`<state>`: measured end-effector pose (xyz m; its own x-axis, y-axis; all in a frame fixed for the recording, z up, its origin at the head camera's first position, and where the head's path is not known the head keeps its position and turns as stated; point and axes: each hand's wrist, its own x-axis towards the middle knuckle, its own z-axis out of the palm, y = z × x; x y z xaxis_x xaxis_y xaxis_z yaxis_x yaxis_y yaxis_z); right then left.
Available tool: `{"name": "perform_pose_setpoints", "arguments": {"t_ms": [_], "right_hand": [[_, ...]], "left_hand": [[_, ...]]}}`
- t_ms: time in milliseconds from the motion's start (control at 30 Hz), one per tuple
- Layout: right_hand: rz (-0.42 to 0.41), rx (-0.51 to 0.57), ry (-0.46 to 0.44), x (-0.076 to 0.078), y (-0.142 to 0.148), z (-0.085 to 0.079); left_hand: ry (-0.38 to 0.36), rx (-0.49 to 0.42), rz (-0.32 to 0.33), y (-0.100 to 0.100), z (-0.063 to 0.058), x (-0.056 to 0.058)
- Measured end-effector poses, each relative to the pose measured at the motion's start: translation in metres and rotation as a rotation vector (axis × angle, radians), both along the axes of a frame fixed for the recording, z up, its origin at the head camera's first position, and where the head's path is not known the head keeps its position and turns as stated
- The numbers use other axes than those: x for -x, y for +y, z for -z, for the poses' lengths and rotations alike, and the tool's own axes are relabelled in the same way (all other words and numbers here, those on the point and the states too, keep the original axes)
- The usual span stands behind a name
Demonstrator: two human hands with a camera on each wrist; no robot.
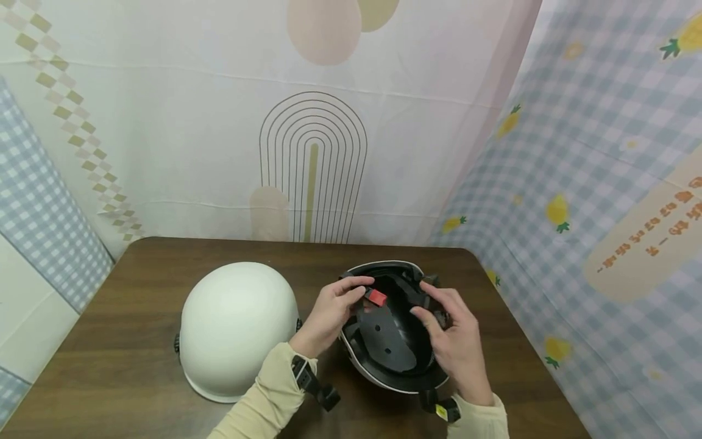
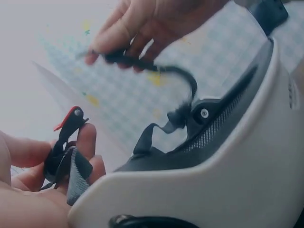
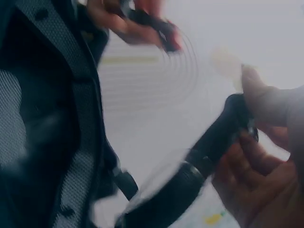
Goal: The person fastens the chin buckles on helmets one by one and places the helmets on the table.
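A white helmet with a black lining [image 1: 392,341] lies upside down on the table, its hollow facing up. Over its left side my left hand [image 1: 334,311] pinches a black strap buckle with a red tab [image 1: 376,297]; the left wrist view shows the buckle [image 2: 71,123] and its grey-black webbing between thumb and fingers. On the other side my right hand [image 1: 455,335] pinches the end of the opposite black chin strap [image 3: 190,178], which curves up from the helmet rim. The two strap ends are apart.
A second white helmet [image 1: 238,329] stands dome up on the brown wooden table [image 1: 137,360], left of my left forearm. A patterned curtain [image 1: 208,152] hangs behind the table, and a checked cloth [image 1: 526,201] hangs along the right side.
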<state>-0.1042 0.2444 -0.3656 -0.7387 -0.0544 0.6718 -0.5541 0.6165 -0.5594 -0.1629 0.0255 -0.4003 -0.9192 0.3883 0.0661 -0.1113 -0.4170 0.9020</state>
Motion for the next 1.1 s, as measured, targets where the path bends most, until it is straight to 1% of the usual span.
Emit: {"name": "perform_pose_setpoints", "arguments": {"t_ms": [167,267,367,467,600,667,900,1100], "right_hand": [[0.021,-0.078,-0.045,0.004,-0.01,0.007],[0.026,-0.122,-0.057,0.006,-0.014,0.009],[0.035,-0.155,-0.064,0.007,-0.017,0.011],[0.039,-0.17,-0.067,0.007,-0.019,0.011],[0.041,-0.179,-0.059,0.008,-0.02,0.011],[0.041,-0.18,-0.056,0.008,-0.02,0.01],[0.03,-0.191,-0.058,0.007,-0.02,0.008],[0.036,-0.222,-0.073,0.004,-0.022,0.005]], "left_hand": [[-0.062,-0.08,-0.017,0.0,0.0,-0.001],[-0.078,-0.11,-0.02,0.001,-0.001,-0.002],[-0.087,-0.12,-0.013,0.002,-0.002,-0.003],[-0.078,-0.111,0.013,0.003,-0.003,-0.005],[-0.052,-0.078,0.05,0.003,-0.003,-0.005],[-0.044,-0.065,0.059,0.003,-0.003,-0.005],[-0.042,-0.033,0.057,0.001,-0.003,-0.005],[-0.045,-0.031,0.046,0.002,-0.005,-0.006]]}}
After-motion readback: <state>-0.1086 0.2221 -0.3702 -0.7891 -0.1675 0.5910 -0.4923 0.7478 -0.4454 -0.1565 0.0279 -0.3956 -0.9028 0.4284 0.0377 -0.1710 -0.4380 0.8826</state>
